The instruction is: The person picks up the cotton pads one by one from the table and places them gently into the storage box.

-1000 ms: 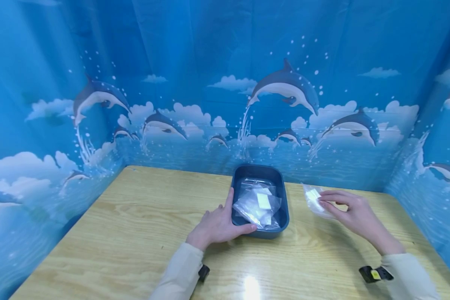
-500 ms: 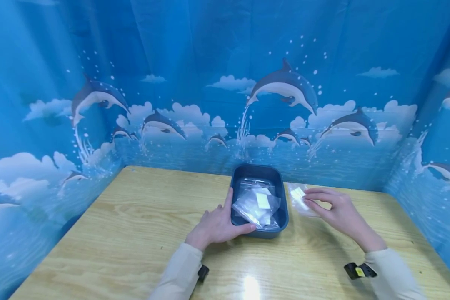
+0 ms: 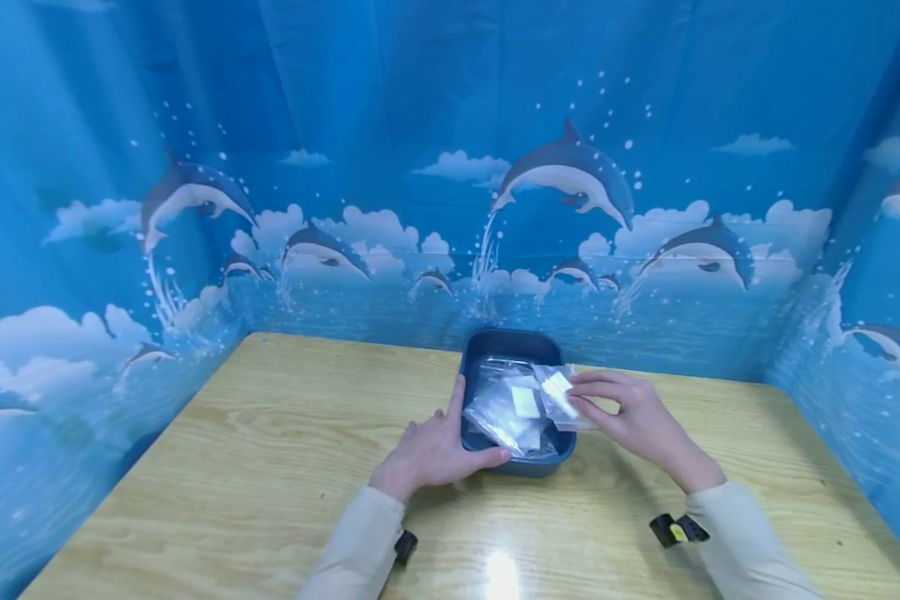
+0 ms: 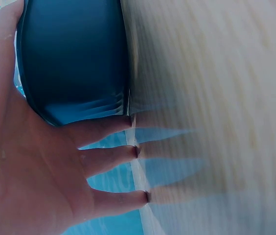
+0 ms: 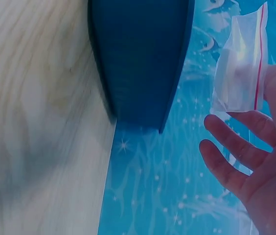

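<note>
A dark blue bin (image 3: 512, 468) stands on the table with several clear plastic bags (image 3: 506, 412) inside, one showing a white label. My left hand (image 3: 438, 450) rests against its near left corner, the thumb along the front rim. In the left wrist view the fingers (image 4: 109, 160) are straight, their tips at the tabletop. My right hand (image 3: 633, 412) pinches a small zip-lock bag (image 3: 557, 392) with a white label between thumb and fingers, over the bin's right rim. In the right wrist view that zip-lock bag (image 5: 238, 63) has a red line along one edge, and the other fingers are spread.
The light wood table (image 3: 270, 467) reaches back to a blue dolphin-print curtain (image 3: 390, 167). The bin stands close to the table's back edge, near the curtain. Dark devices are strapped to both wrists.
My right hand has moved left with the zip-lock bag, from the table right of the bin to over its right rim. The left hand and the bin have stayed put.
</note>
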A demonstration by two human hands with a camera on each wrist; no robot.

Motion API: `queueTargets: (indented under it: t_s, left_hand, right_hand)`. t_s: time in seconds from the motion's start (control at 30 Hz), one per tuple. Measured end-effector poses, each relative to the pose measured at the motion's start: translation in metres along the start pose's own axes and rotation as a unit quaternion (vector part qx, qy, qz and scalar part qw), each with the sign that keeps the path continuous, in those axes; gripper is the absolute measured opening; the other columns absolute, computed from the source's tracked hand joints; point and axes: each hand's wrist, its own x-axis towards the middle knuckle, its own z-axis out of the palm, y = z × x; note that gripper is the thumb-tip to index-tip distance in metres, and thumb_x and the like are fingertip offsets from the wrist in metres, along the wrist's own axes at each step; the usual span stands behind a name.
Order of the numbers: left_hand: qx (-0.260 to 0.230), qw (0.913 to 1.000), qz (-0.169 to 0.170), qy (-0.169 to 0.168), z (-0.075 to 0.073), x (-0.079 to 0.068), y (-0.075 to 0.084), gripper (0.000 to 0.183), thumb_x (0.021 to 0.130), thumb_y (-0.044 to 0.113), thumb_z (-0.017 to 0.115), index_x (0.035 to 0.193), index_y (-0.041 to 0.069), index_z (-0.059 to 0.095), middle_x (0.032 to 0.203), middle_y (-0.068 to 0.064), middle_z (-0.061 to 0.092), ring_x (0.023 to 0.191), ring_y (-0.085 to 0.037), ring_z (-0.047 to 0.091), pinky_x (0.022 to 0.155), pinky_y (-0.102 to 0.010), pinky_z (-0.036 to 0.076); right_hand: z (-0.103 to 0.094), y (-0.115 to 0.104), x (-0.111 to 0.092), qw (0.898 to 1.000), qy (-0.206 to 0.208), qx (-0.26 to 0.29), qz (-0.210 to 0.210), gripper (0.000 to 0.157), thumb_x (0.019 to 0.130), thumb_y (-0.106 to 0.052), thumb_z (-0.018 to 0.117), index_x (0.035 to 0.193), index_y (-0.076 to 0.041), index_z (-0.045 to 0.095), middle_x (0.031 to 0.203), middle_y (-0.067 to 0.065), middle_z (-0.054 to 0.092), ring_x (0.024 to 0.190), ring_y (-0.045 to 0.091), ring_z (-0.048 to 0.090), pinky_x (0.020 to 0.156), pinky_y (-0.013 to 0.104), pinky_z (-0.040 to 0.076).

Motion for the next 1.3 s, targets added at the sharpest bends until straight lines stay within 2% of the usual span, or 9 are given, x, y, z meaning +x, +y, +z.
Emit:
queueTargets:
  t_s: [0.13,0.2,0.4,0.67,1.0,1.3]
  left_hand:
    - [0.003,1.0000,-0.001,-0.001,0.000,0.001,0.000,0.130,0.076,0.090,0.056,0.166,0.023,-0.008,0.150,-0.026,0.053,0.141,-0.041,0.051,0.118,-0.071,0.029]
    - [0.005,1.0000,-0.003,-0.002,0.001,0.002,0.000,0.130,0.076,0.091,0.056,0.166,0.023,-0.008,0.150,-0.026,0.053,0.141,-0.041,0.051,0.118,-0.070,0.030]
    - [0.012,0.9999,-0.002,-0.002,0.000,0.003,0.001,0.130,0.076,0.092,0.054,0.166,0.022,-0.008,0.149,-0.027,0.054,0.139,-0.041,0.053,0.117,-0.070,0.031]
    - [0.008,0.9999,-0.008,-0.007,-0.002,0.001,0.001,0.130,0.076,0.091,0.054,0.166,0.022,-0.008,0.150,-0.027,0.053,0.140,-0.042,0.053,0.118,-0.071,0.030]
    - [0.011,0.9999,-0.005,-0.006,0.000,0.002,0.001,0.129,0.076,0.092,0.053,0.166,0.021,-0.007,0.148,-0.027,0.055,0.139,-0.042,0.053,0.117,-0.072,0.030]
    - [0.002,0.9999,-0.009,-0.004,0.001,0.001,0.001,0.128,0.077,0.090,0.054,0.166,0.021,-0.006,0.151,-0.025,0.052,0.142,-0.044,0.050,0.118,-0.073,0.028]
  right_hand:
    - [0.009,-0.006,0.006,1.000,-0.023,0.012,-0.001,0.019,0.083,-0.003,0.082,0.100,-0.012,0.081,0.109,0.007,0.078,0.101,0.026,0.074,0.084,0.038,0.062]
    - [0.013,-0.008,0.010,0.999,-0.033,0.016,-0.005,0.018,0.084,-0.004,0.081,0.100,-0.012,0.081,0.109,0.007,0.078,0.101,0.027,0.074,0.082,0.042,0.063]
    - [0.026,-0.015,0.020,0.998,-0.049,0.022,-0.016,0.015,0.087,-0.005,0.080,0.100,-0.012,0.082,0.109,0.008,0.078,0.100,0.025,0.075,0.079,0.039,0.063]
    - [0.042,-0.024,0.031,0.996,-0.081,0.029,0.001,0.010,0.090,-0.011,0.078,0.099,-0.014,0.082,0.109,0.005,0.077,0.101,0.022,0.074,0.083,0.039,0.063]
    - [0.061,-0.026,0.032,0.993,-0.116,0.011,-0.001,0.008,0.091,-0.013,0.078,0.098,-0.016,0.081,0.106,0.002,0.078,0.098,0.019,0.074,0.084,0.038,0.062]
    - [0.069,-0.033,0.035,0.985,-0.169,-0.016,0.010,0.009,0.093,-0.017,0.076,0.101,-0.015,0.081,0.105,0.003,0.078,0.098,0.019,0.074,0.085,0.039,0.062]
